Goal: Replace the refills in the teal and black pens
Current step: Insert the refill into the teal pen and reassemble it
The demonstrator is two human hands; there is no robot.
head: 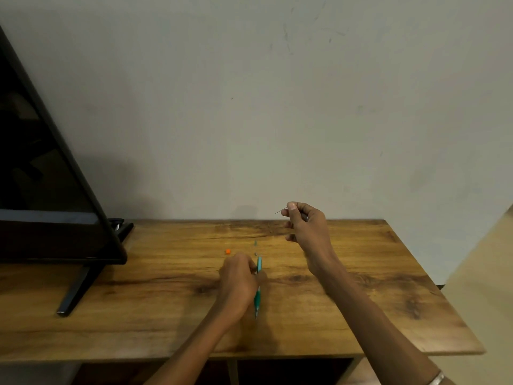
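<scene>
My left hand (238,276) rests on the wooden table (361,287) and grips the teal pen (258,284), which lies lengthwise with its tip toward me. Raised above the table's back edge, my right hand (305,226) pinches a thin refill (279,211) between thumb and forefinger; its fine tip pokes out to the left. A small orange piece (228,251) lies just beyond my left hand, with tiny grey bits (255,243) beside it. No black pen shows.
A black monitor (41,176) on a splayed stand (77,290) fills the left side. A plain wall stands behind the table. The table's right edge (444,290) drops off beside a beige surface.
</scene>
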